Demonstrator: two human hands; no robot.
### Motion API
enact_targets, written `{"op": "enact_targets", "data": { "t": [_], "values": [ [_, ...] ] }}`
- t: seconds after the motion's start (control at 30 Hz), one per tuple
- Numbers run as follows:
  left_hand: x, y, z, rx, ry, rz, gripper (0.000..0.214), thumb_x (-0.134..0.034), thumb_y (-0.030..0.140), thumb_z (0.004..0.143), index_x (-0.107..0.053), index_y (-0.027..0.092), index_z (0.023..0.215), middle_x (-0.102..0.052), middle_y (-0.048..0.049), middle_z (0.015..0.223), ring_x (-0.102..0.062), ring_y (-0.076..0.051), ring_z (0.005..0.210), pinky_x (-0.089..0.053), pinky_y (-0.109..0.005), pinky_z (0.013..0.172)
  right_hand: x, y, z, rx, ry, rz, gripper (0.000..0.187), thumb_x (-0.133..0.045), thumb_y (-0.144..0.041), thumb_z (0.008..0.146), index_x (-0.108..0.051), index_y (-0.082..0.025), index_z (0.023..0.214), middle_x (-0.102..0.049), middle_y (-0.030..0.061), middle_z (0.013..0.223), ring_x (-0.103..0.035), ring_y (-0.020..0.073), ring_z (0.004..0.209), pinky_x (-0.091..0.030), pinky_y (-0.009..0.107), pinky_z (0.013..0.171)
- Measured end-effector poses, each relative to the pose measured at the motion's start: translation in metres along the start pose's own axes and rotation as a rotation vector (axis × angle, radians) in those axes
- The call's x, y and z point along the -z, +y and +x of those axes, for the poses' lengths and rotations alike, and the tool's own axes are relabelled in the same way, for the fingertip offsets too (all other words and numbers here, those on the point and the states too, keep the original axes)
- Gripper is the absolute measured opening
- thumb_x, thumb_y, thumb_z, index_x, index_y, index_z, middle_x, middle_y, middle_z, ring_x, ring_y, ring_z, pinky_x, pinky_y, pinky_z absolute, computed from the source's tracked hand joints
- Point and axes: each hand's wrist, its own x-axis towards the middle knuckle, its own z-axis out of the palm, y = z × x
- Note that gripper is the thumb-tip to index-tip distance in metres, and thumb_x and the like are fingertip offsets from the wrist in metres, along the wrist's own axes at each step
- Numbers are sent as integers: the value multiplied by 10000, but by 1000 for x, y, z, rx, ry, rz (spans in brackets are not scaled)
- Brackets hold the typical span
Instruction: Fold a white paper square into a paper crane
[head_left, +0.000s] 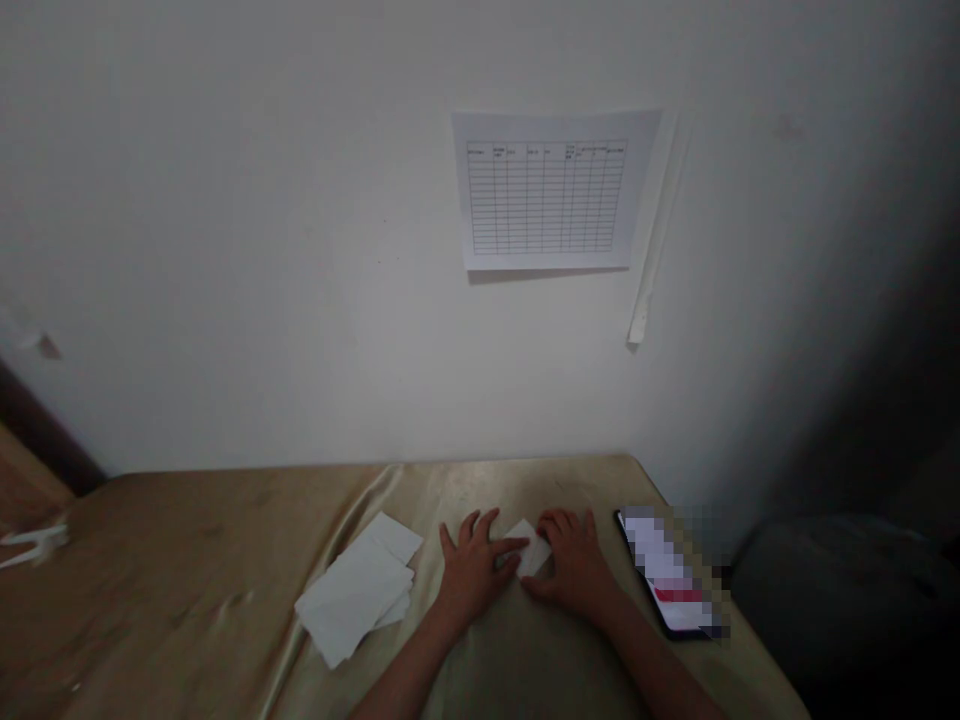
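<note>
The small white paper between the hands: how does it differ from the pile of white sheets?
The small paper looks smaller than the sheets in the pile. The small paper lies between the left hand and right hand, while the pile lies untouched. The pile shows several overlapping sheets; the small paper shows no such stack. Both are white, on the shiny cloth.

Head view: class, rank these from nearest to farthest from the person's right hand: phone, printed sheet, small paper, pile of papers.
From the right hand:
1. Small paper: at its fingers, between both hands.
2. Phone: just to its right.
3. Pile of papers: left, beyond the left hand.
4. Printed sheet: up on the wall.
</note>
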Motion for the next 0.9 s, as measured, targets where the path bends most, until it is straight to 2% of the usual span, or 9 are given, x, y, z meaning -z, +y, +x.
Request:
{"op": "enact_targets", "data": {
  "t": [0.1, 0.23, 0.3, 0.53, 0.9],
  "values": [
    [2, 0, -1, -4, 7, -7, 343, -531, 565, 901, -536, 615, 1240, -385, 62, 1541, -266, -351, 1434, 11, -779, 1076, -1, 5, -1, 2, 0, 62, 597, -707, -599, 689, -579, -258, 1162, -572, 85, 1288, -452, 320, 1270, -6, 606, 1172],
    [3, 1, -1, -2, 7, -17, 333, -546, 554, 898, -559, 604, 1226, -389, 57, 1540, -265, -349, 1434, 43, -771, 1078, -2, 11, 4, -23, 19, 110, 248, -505, -436, 916, -611, -287, 1083, -610, 47, 1245, -490, 260, 1230, -59, 609, 1157],
    [3, 2, 0, 11, -7, -19, 331, -567, 545, 888, -572, 600, 1214, -391, 56, 1538, -263, -350, 1437, 58, -764, 1081, -4, 12, 8, -40, 44, 108, 220, -429, -344, 955, -628, -285, 1025, -634, 34, 1203, -509, 243, 1201, -80, 615, 1144],
    [7, 5, 0, 23, -20, -37, 352, -587, 531, 880, -580, 571, 1230, -376, 50, 1549, -246, -351, 1444, 53, -750, 1093, -8, 6, 16, -110, 75, 47, 162, -484, -286, 916, -642, -273, 945, -653, 17, 1147, -527, 248, 1155, -68, 660, 1110],
    [9, 7, -1, 28, -32, -13, 373, -570, 526, 888, -553, 575, 1258, -367, 50, 1554, -230, -353, 1450, 45, -750, 1097, 1, 1, 9, -109, 28, 61, 197, -572, -384, 849, -626, -277, 1006, -633, 39, 1186, -507, 282, 1189, -54, 656, 1117]
  ]
}}
